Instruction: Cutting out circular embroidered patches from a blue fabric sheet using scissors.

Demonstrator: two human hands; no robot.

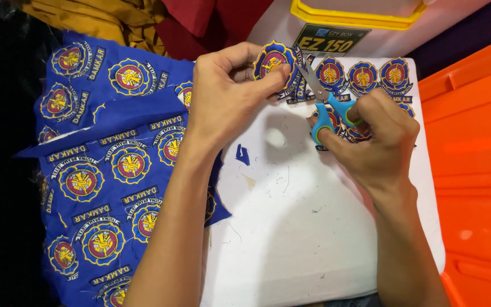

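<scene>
Your left hand [228, 91] pinches the round badge [273, 61]; your right hand [379, 139] grips scissors [326, 102], blades pointing up-left at its edge.

Bright overhead light; sharp focus; soft shadows; left edge dark.

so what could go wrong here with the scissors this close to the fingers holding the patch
The blue-handled scissors cut right beside the left hand pinching the round blue embroidered patch, so a slip might nick the fingertips. The blades could also clip the patch's yellow border. Finished patches lying loose under the right hand might get brushed aside.
</scene>
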